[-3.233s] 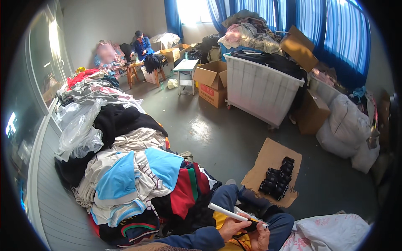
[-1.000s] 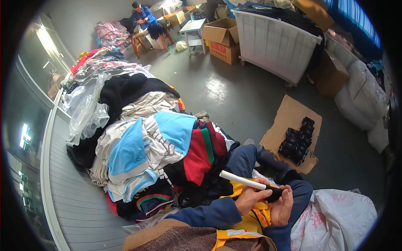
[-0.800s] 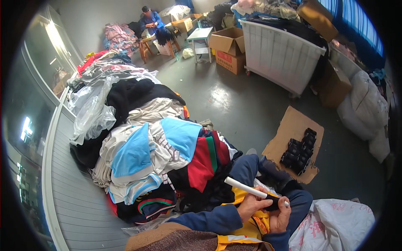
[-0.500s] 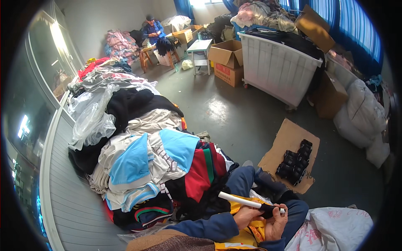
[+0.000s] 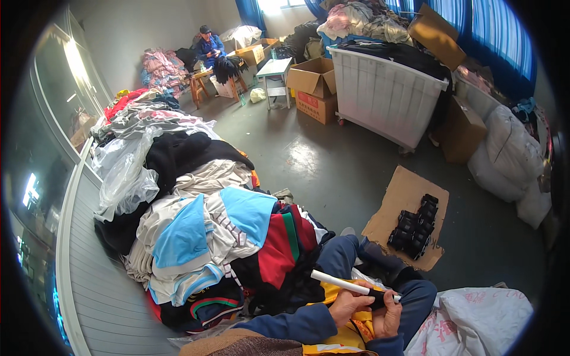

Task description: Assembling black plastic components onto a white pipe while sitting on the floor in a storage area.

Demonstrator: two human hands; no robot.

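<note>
A white rod [image 5: 334, 280] slants over my lap, its long end up to the left. Black material [image 5: 377, 298], perhaps a strip of cloth, is wrapped round its lower part, and a short white tip shows beyond it. My left hand [image 5: 349, 305] is closed round the rod just beside the black wrap. With thumb and fingers, my right hand [image 5: 387, 315] pinches the wrap near the short tip. A yellow garment [image 5: 338, 341] lies across my lap beneath both hands. Past my feet, several small black bundles [image 5: 414, 228] sit in rows on a flat piece of cardboard [image 5: 389, 202].
A large heap of clothes [image 5: 202, 231] rises at my left along the panelled wall. At my right lies a white woven sack [image 5: 469, 320]. Farther off stand a white wheeled bin [image 5: 386, 95], an open carton [image 5: 312, 83] and a small white table [image 5: 274, 70]. A person [image 5: 209, 47] sits at the back.
The view has shifted slightly, so the room sits a little farther left and up. My hands keep their hold on the wrapped rod; the right hand has moved slightly toward the left.
</note>
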